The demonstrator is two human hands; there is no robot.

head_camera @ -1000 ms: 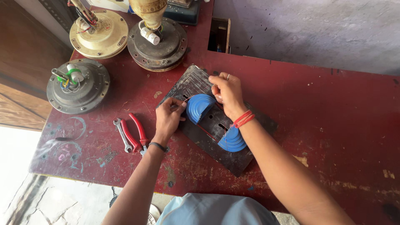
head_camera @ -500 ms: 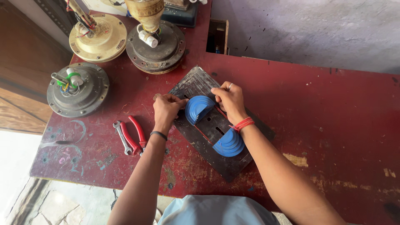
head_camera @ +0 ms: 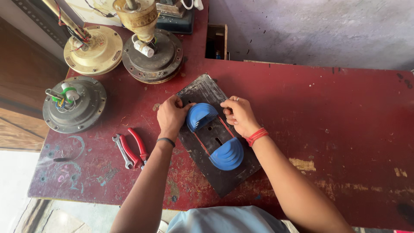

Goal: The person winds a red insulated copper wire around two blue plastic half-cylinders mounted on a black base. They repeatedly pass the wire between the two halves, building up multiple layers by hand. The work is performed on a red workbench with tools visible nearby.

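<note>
Both hands on the upper blue former (head_camera: 201, 116): left hand (head_camera: 170, 115) pinching its left edge, right hand (head_camera: 238, 114) gripping its right; it sits on the dark plate (head_camera: 224, 179). Copper wire (head_camera: 201, 144) strung to lower former (head_camera: 227, 154), only few turns so far

Bare forearms, a black band on the left wrist, red threads on the right wrist, a finger ring, light blue shirt.

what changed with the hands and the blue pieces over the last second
The right hand came off the top of the upper blue stepped piece and went to its right edge. The left hand closed in on its left edge, so both now grip it from the sides. The lower blue stepped piece, the dark board, the pliers and the fan motors stayed put.
</note>
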